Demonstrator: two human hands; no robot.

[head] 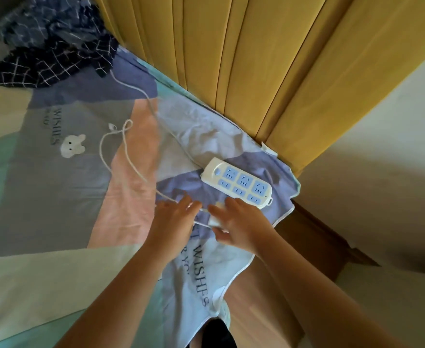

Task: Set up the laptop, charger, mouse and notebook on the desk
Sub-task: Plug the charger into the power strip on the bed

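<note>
Two bare forearms reached forward from the bottom of the view over a bed. The bed sheet point(63, 177) beneath them was patterned in blocks of grey, pink, green and lilac, with printed lettering and a small white bear.

The left hand point(175, 222) lay palm down on the sheet, fingers spread and loose, with a thin white cable point(128, 156) running under its fingertips; whether it pinched the cable could not be determined. The right hand point(239, 227) sat just beside it, curled around a small white charger point(215, 221), of which only a pale edge showed between thumb and fingers. The picture was blurred at that point.

Directly beyond the right hand's fingertips, almost touching them, lay a white power strip point(239, 183) with blue socket faces, flat on the lilac part of the sheet near the bed's corner. Its own white lead ran away towards the far left.

Beyond the left hand the thin cable looped loosely over the pink and grey panels.

Farther off, well apart from both hands, a heap of dark checked fabric point(50, 49) lay at the far left. A yellow padded headboard point(269, 71) stood behind the power strip.
</note>
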